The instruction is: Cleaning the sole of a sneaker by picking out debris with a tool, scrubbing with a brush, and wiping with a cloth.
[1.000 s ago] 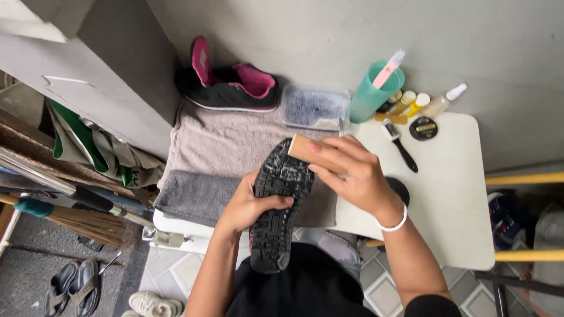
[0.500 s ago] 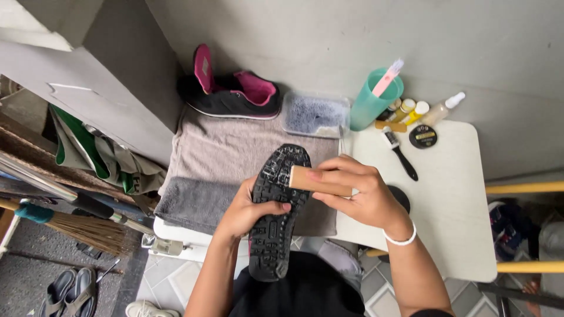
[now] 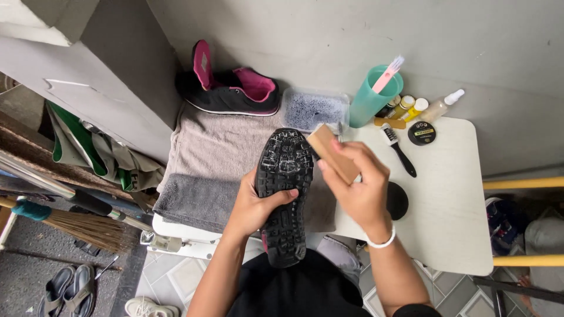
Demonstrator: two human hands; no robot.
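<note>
Gripping the upturned black shoe [image 3: 286,194] around its middle, the left hand [image 3: 255,205] curls closed with the thumb across the sole, holding it over the grey towel [image 3: 202,176]. Right of it, the right hand [image 3: 358,188] is bent at the wrist, fingers closed on a tan block [image 3: 330,151] beside the shoe's far end.

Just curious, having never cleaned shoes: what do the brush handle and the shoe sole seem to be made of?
The brush handle in the right hand looks like pale, unvarnished wood: matte tan block. The shoe sole, held by the left hand, looks like black rubber: dull, deep moulded treads.
</note>
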